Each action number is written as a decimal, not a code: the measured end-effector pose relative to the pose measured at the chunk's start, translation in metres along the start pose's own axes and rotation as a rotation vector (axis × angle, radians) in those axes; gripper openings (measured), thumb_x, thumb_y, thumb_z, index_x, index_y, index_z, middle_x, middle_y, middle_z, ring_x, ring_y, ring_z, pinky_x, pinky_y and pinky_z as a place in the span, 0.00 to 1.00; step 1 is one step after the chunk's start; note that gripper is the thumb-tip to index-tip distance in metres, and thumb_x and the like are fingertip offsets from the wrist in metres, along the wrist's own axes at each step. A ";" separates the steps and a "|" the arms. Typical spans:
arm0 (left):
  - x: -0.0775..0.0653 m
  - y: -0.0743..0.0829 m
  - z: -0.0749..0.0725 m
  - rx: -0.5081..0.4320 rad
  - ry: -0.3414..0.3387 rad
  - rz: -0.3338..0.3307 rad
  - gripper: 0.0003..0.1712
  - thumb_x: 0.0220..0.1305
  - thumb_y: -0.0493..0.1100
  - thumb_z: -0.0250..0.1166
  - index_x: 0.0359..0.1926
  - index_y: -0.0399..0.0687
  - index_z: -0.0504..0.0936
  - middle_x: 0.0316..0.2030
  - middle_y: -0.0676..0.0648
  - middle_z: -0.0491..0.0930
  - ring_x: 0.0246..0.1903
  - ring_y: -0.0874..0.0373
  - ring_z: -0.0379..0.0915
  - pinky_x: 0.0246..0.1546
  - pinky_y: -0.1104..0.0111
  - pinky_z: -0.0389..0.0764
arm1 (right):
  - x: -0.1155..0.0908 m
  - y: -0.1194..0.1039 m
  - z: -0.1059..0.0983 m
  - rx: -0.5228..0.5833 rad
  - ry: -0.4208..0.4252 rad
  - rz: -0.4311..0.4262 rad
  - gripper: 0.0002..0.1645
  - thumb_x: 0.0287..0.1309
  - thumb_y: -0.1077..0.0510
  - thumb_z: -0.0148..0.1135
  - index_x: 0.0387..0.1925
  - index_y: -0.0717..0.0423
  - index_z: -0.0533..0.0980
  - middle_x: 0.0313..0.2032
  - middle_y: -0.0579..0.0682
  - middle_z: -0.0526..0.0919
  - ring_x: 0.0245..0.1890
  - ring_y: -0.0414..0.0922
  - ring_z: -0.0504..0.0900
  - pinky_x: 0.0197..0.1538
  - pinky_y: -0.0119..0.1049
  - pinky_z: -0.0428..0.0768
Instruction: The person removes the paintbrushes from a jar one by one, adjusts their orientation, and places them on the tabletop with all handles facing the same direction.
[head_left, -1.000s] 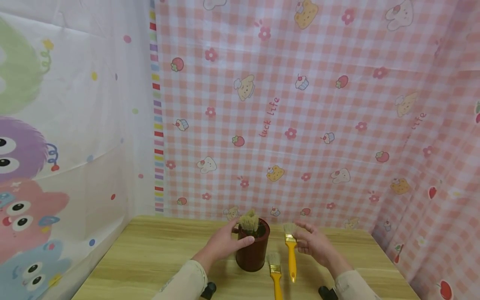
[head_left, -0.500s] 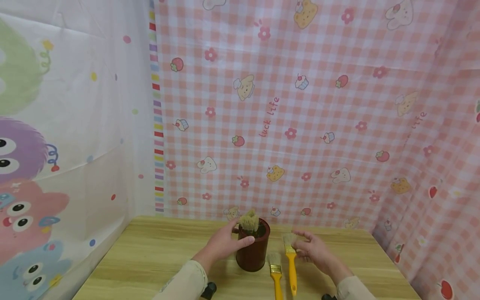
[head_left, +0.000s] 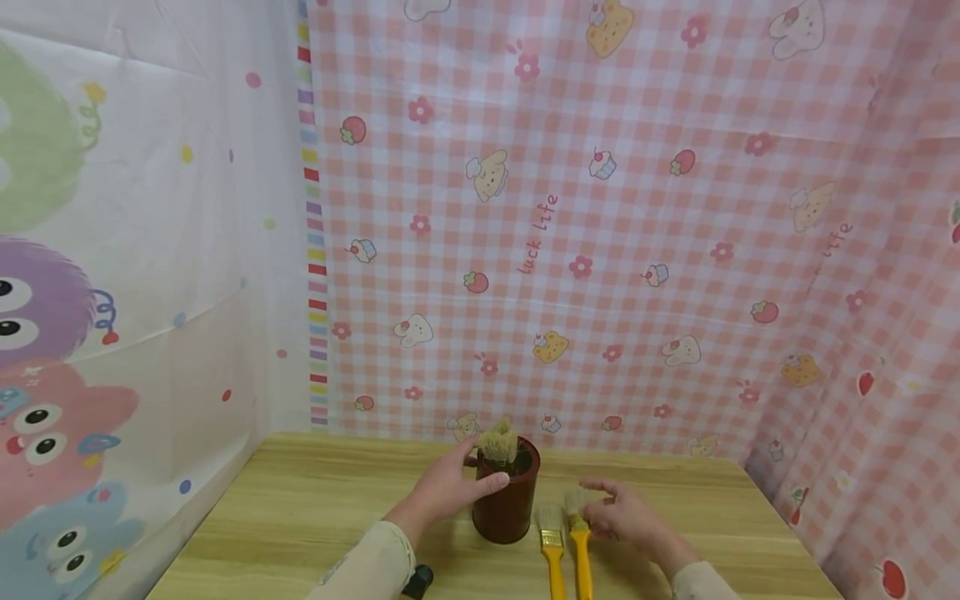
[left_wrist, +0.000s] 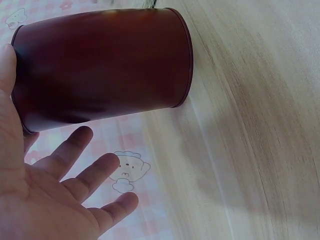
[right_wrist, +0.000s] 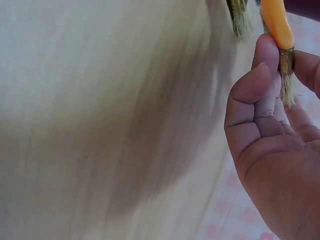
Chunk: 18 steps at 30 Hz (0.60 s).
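A dark red-brown cylindrical cup [head_left: 504, 517] stands upright on the table. Pale bristles [head_left: 498, 443] stick up over its left rim. My left hand [head_left: 444, 486] holds the cup near its rim with thumb and index finger; in the left wrist view the other fingers spread away from the wall [left_wrist: 105, 65]. To the right of the cup, my right hand [head_left: 628, 517] pinches a yellow-handled paintbrush [head_left: 581, 550] near its metal band and bristles, handle toward me. A second yellow-handled paintbrush [head_left: 552, 562] lies between that brush and the cup, bristles pointing away.
The wood-grain table [head_left: 322, 500] reaches back to a pink checked curtain [head_left: 442, 350]. A white curtain [head_left: 187, 275] with cartoon figures hangs on the left. By the left cuff is a small black item [head_left: 418, 581].
My right hand has drawn its paintbrush toward me, so that it lies almost level with the second brush. The left hand and the cup have stayed in place.
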<state>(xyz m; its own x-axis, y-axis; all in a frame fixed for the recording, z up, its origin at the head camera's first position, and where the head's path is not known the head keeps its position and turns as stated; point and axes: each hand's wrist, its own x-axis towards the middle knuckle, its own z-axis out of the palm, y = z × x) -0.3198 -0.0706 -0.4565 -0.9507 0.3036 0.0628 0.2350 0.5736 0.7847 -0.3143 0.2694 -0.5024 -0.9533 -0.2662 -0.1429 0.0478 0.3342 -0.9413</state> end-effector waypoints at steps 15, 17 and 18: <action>0.000 0.000 0.000 0.014 0.001 -0.004 0.58 0.66 0.75 0.68 0.85 0.55 0.58 0.73 0.37 0.75 0.70 0.33 0.74 0.66 0.34 0.75 | -0.001 0.010 0.012 -0.062 -0.009 0.013 0.38 0.70 0.62 0.66 0.75 0.73 0.64 0.38 0.57 0.86 0.28 0.45 0.83 0.32 0.36 0.81; 0.000 0.001 0.000 0.017 0.002 -0.003 0.58 0.66 0.75 0.68 0.85 0.55 0.58 0.73 0.37 0.75 0.70 0.33 0.74 0.66 0.34 0.75 | -0.001 0.010 0.013 -0.092 0.008 0.022 0.37 0.70 0.62 0.66 0.74 0.72 0.65 0.37 0.56 0.87 0.28 0.45 0.83 0.32 0.36 0.81; 0.000 0.001 0.000 0.019 0.003 -0.002 0.58 0.66 0.75 0.68 0.86 0.54 0.58 0.73 0.37 0.75 0.70 0.33 0.74 0.66 0.34 0.75 | -0.001 0.010 0.014 -0.114 0.018 0.025 0.36 0.70 0.62 0.66 0.73 0.72 0.66 0.36 0.55 0.87 0.28 0.45 0.83 0.32 0.37 0.82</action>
<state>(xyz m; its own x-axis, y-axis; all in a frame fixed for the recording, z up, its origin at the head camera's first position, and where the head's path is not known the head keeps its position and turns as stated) -0.3198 -0.0699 -0.4563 -0.9517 0.3005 0.0634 0.2373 0.5884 0.7730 -0.3091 0.2605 -0.5156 -0.9575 -0.2403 -0.1596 0.0387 0.4413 -0.8965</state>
